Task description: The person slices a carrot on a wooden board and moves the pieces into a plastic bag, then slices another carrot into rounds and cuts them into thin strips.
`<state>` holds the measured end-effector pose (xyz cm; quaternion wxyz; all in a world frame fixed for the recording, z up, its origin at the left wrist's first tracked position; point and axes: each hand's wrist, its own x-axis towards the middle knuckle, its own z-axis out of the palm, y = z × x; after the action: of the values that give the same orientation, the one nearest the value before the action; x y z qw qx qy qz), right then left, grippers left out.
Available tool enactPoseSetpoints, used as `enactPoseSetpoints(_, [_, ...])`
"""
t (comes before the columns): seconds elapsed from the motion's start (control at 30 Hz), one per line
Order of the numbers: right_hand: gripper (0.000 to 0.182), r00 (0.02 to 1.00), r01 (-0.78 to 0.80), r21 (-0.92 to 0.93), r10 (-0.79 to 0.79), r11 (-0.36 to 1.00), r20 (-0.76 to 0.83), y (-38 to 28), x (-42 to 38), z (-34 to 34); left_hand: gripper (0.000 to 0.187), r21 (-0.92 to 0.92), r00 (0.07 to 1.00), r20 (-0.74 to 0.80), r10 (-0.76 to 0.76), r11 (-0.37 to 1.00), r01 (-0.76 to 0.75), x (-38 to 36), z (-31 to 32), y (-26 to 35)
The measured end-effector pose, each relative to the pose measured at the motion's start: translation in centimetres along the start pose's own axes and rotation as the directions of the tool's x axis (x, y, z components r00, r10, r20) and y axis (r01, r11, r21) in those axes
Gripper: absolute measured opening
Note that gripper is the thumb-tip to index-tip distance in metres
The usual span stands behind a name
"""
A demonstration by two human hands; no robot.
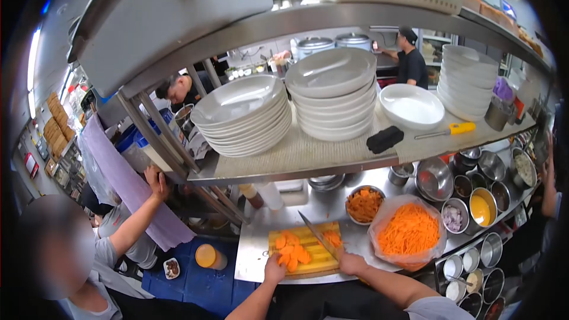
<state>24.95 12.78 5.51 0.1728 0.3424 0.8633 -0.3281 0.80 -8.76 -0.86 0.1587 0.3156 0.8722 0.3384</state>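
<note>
My right hand (354, 264) is closed round the handle end of a kitchen knife (320, 236), its blade slanting up and left over a yellow cutting board (323, 264). Sliced carrot (291, 253) lies in a loose pile on the board's left half. My left hand (274, 268) is at the board's front left corner, beside the slices, with its fingers curled in; what they grip, if anything, is hidden. A small heap of carrot shreds (333, 239) sits right of the blade.
Shredded carrot fills a plastic-lined bowl (408, 234). Farther right are bowls of chopped onion (453, 217) and yellow liquid (482, 210). Above, a shelf (284, 169) carries stacked plates (243, 112) and a yellow-handled tool (461, 128). A co-worker's arm (133, 222) reaches in from the left.
</note>
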Motion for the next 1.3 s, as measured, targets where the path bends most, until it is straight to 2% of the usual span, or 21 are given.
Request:
enactPoseSetpoints(0.07, [0.039,1.0,0.003,0.009,-0.003,1.0,0.016,-0.3,-0.4,-0.5,0.041,0.006,0.997,0.041,-0.066,0.998,0.066,-0.4,-1.1,1.4])
enactPoseSetpoints(0.23, [0.042,0.998,0.062,-0.04,-0.062,0.997,0.009,-0.1,-0.4,-0.5,0.046,0.154,1.0,-0.01,-0.003,0.988,0.005,-0.2,-1.0,1.5])
enactPoseSetpoints(0.27, [0.042,0.997,0.073,-0.036,-0.074,0.997,-0.023,-0.1,-0.4,-0.4,0.046,0.151,1.0,0.001,-0.025,0.988,0.024,-0.2,-0.8,1.2])
enactPoseSetpoints(0.3, [0.042,0.995,0.081,-0.033,-0.083,0.996,-0.053,0.0,-0.3,-0.1,0.047,0.147,0.999,-0.045,0.015,0.989,-0.008,-0.3,-0.4,0.6])
enactPoseSetpoints(0.33, [0.042,0.997,0.071,-0.037,-0.072,0.997,-0.027,0.3,-0.1,0.2,0.048,0.143,0.995,-0.089,0.054,0.989,-0.041,-0.7,-0.3,0.5])
enactPoseSetpoints(0.53, [0.041,0.998,0.058,-0.028,-0.058,0.998,-0.03,1.1,1.3,1.2,0.047,0.077,0.992,-0.1,0.07,0.995,-0.062,-1.1,-1.1,0.9])
enactPoseSetpoints(0.67, [0.04,0.999,0.045,-0.007,-0.045,0.999,-0.026,1.1,1.0,0.7,0.045,0.023,0.996,-0.094,0.003,1.0,-0.001,-0.8,-1.5,1.4])
enactPoseSetpoints(0.73, [0.041,0.999,0.045,0.004,-0.045,0.999,-0.021,1.0,0.9,0.5,0.045,0.027,0.995,-0.05,-0.089,0.995,0.091,-0.7,-2.2,2.2])
enactPoseSetpoints(0.8, [0.04,0.998,0.055,0.006,-0.055,0.998,-0.025,1.1,0.5,0.9,0.046,0.044,0.994,-0.065,-0.083,0.995,0.086,-1.2,-2.1,1.7])
enactPoseSetpoints(0.87, [0.036,1.0,0.01,0.007,-0.01,1.0,-0.025,0.4,0.7,0.0,0.046,0.052,0.992,-0.019,-0.127,0.99,0.128,-0.4,-2.3,2.2])
enactPoseSetpoints(0.9, [0.039,0.998,0.042,0.007,-0.041,0.999,-0.046,1.3,1.6,1.0,0.047,0.076,0.997,-0.079,-0.006,0.997,0.012,-0.1,-1.6,0.8])
enactPoseSetpoints(1.0, [0.041,1.0,0.02,0.0,-0.02,1.0,0.001,1.1,1.4,0.5,0.049,0.11,0.992,-0.024,-0.123,0.986,0.125,0.3,-1.9,1.6])
enactPoseSetpoints(1.07, [0.039,0.999,0.028,0.002,-0.028,1.0,-0.041,1.4,1.5,1.1,0.05,0.165,0.963,0.094,-0.254,0.958,0.236,1.2,-2.1,2.2])
enactPoseSetpoints(1.13, [0.04,0.997,0.042,-0.021,-0.044,0.999,-0.067,1.9,1.9,1.7,0.049,0.226,0.942,0.145,-0.302,0.937,0.266,2.1,-1.9,2.1])
enactPoseSetpoints(1.3, [0.029,0.997,0.072,-0.054,-0.073,0.996,-0.033,0.9,0.7,-0.3,0.05,0.046,0.981,-0.024,-0.192,0.98,0.193,3.0,-3.4,3.7])
